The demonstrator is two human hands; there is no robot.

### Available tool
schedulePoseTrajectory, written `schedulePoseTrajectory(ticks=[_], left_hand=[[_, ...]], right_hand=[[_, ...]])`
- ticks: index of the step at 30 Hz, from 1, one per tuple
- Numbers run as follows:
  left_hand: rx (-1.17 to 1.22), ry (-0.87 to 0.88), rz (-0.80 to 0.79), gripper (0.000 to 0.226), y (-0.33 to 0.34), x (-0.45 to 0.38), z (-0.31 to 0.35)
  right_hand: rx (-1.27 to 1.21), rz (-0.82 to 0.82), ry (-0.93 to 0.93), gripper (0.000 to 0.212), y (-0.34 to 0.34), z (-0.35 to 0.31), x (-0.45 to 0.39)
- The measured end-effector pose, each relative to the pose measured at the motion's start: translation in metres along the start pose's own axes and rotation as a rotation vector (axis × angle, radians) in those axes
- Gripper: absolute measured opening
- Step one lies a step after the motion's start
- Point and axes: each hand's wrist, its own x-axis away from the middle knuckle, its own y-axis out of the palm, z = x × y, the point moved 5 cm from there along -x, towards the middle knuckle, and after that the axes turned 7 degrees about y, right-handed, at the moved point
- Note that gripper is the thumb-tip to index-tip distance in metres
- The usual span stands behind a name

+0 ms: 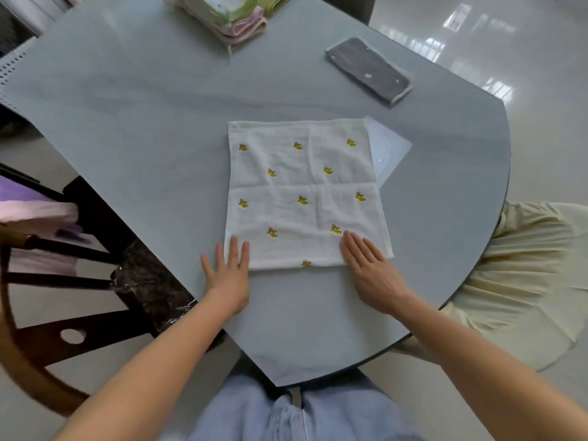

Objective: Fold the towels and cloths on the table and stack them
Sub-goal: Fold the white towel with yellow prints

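Your fingers (237, 253) are lying straight and flat, both hands pressing the near corners of the towel (302, 192) spread mid-desk (143, 122). You are smoothing before the first fold; next, you'll likely be pinching those corners and carrying them to the far edge.

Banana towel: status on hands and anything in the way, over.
Left hand and right hand open, flat on near corners. Banana towel spread flat, unfolded. Grey cloth folded, far right. Folded pile at far edge. Nothing blocking.
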Motion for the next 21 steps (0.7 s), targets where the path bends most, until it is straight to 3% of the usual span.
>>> schedulePoseTrajectory(ticks=[3,6,11,13,15,18,21], left_hand=[[0.053,0.205,0.139,0.078,-0.016,-0.008,0.036],[0.077,0.265,0.123,0.078,-0.01,-0.019,0.052],[0.102,0.28,0.163,0.074,0.0,-0.028,0.037],[0.112,0.282,0.187,0.076,0.0,-0.03,0.032],[0.078,0.287,0.26,0.078,-0.003,-0.033,0.032],[0.041,0.346,0.389,0.078,-0.011,-0.037,0.045],[0.048,0.344,0.486,0.08,-0.018,-0.043,0.062]], right_hand=[[-0.051,0.006,-0.097,0.069,-0.005,-0.024,-0.006],[-0.091,0.033,-0.119,0.062,-0.004,-0.022,-0.014],[-0.05,0.043,-0.25,0.085,-0.014,-0.006,-0.019],[-0.092,-0.046,-0.155,0.087,-0.016,0.001,-0.024],[-0.096,0.026,-0.069,0.082,-0.025,0.0,-0.034],[-0.018,0.076,-0.023,0.047,-0.027,-0.012,-0.047],[-0.069,0.12,0.013,0.051,-0.036,-0.024,-0.053]])
